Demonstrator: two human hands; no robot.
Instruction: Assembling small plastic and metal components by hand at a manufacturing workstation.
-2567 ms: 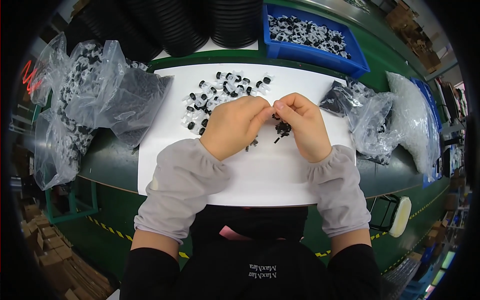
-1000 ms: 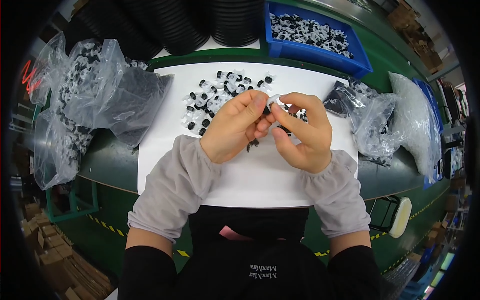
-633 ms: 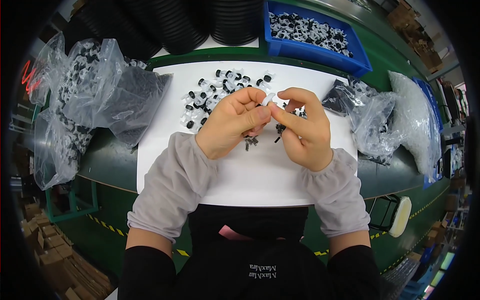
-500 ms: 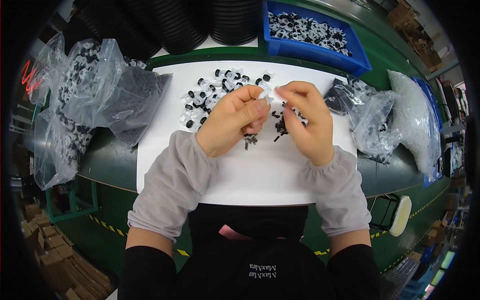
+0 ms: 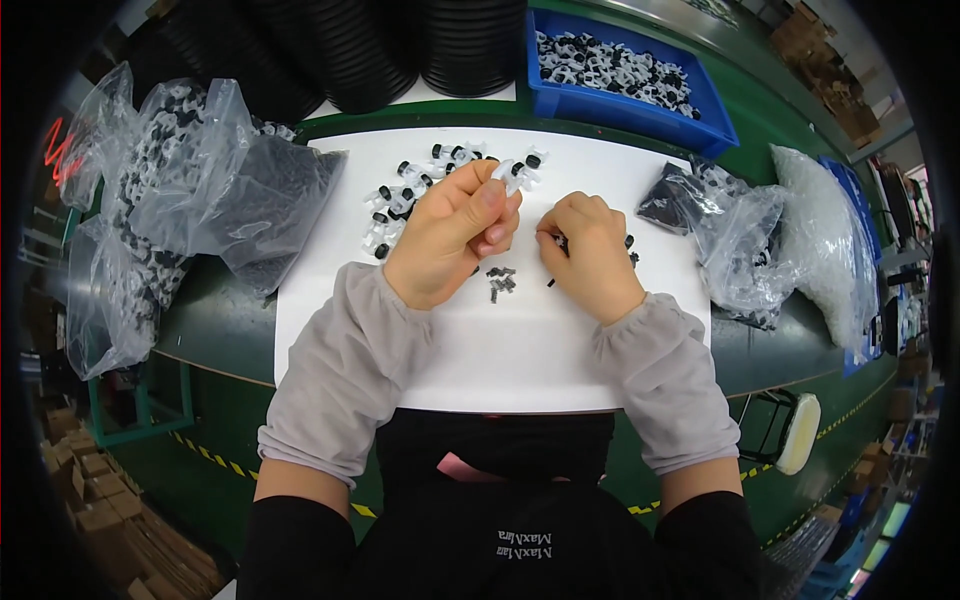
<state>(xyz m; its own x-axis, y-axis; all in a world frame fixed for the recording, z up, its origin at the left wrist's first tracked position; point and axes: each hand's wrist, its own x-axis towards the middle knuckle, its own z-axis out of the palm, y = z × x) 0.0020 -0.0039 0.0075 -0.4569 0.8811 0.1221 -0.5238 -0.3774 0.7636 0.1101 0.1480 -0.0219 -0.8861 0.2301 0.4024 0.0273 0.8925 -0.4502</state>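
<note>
My left hand (image 5: 447, 232) pinches a small translucent white plastic part (image 5: 506, 177) between thumb and fingertips above the white sheet. My right hand (image 5: 592, 262) is lower and to the right, thumb and forefinger together at the pile of tiny black pieces (image 5: 561, 243). The hand covers most of that pile, and whatever its fingertips hold is hidden. Beyond and left of my left hand lie several white plastic parts with black caps (image 5: 384, 220). A few small dark grey pieces (image 5: 501, 283) lie between my hands, nearer to me.
A white sheet (image 5: 500, 360) covers the middle of the table. Behind it stands a blue bin (image 5: 630, 120) full of white-and-black parts, beside black ribbed stacks (image 5: 470, 50). Clear bags of parts (image 5: 190, 190) crowd the left; more bags (image 5: 750, 230) lie at the right.
My right hand has moved down from beside the white plastic part to the black pieces, and its fingers have come together. My left hand has shifted slightly left, still holding the part.
</note>
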